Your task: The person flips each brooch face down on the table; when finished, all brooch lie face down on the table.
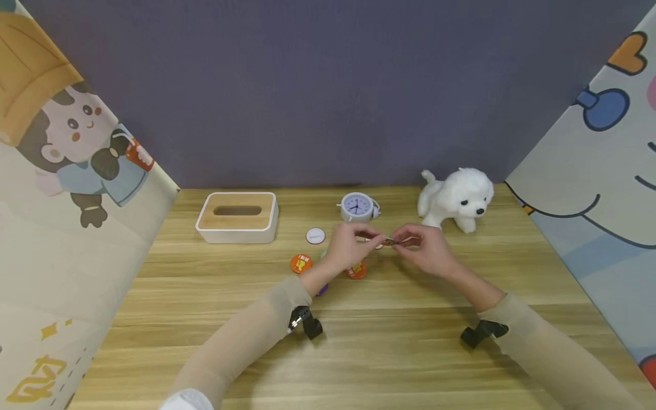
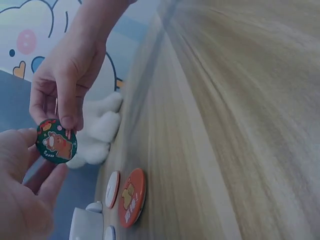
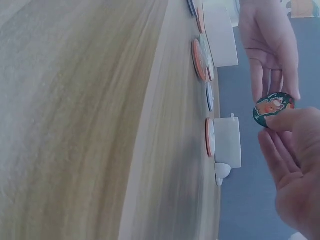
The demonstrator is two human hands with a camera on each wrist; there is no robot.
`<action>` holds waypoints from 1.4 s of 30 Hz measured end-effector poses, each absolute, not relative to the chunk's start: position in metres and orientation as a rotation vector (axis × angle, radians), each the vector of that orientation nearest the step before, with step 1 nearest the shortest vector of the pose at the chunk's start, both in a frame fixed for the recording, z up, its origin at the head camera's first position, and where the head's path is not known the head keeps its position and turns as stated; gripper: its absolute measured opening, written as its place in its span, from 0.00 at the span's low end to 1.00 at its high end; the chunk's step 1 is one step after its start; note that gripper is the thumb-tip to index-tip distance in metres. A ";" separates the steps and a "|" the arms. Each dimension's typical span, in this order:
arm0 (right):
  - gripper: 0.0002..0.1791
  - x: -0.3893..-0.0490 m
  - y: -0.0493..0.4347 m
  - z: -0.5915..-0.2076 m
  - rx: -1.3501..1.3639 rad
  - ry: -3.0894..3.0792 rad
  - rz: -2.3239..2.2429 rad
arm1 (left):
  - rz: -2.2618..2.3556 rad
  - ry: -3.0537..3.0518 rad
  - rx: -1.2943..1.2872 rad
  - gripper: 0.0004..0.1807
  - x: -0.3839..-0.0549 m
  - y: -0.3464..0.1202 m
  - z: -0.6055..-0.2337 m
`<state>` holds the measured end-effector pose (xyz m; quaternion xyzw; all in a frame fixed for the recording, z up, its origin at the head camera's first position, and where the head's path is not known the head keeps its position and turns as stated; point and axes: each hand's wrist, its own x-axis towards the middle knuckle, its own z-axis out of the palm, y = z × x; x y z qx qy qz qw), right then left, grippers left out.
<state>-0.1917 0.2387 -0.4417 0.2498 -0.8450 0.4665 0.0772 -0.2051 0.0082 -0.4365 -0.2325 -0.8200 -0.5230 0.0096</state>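
A round dark green badge (image 2: pixel 59 145) with a brown cartoon animal is held above the table between both hands. My left hand (image 1: pixel 348 246) pinches one edge of it, and my right hand (image 1: pixel 429 249) grips the opposite edge with the thumb on its printed face, as the right wrist view shows. Below and beside the left hand lie more round badges: an orange one (image 1: pixel 300 263), a second orange one (image 1: pixel 357 270) partly covered by the hand, a white one (image 1: pixel 315 236) and a purple one (image 1: pixel 322 290) mostly hidden by the left arm.
A white alarm clock (image 1: pixel 357 206) stands just behind the hands. To the right rear is a white plush dog (image 1: pixel 458 196), close to the right hand. A white tissue box (image 1: pixel 238 234) with a wooden lid sits at the left rear. Walls enclose the table's back and sides.
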 end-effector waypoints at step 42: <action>0.13 -0.211 0.264 -0.447 1.157 -2.545 0.871 | -1.161 -2.706 -1.000 0.18 -0.215 0.025 -0.461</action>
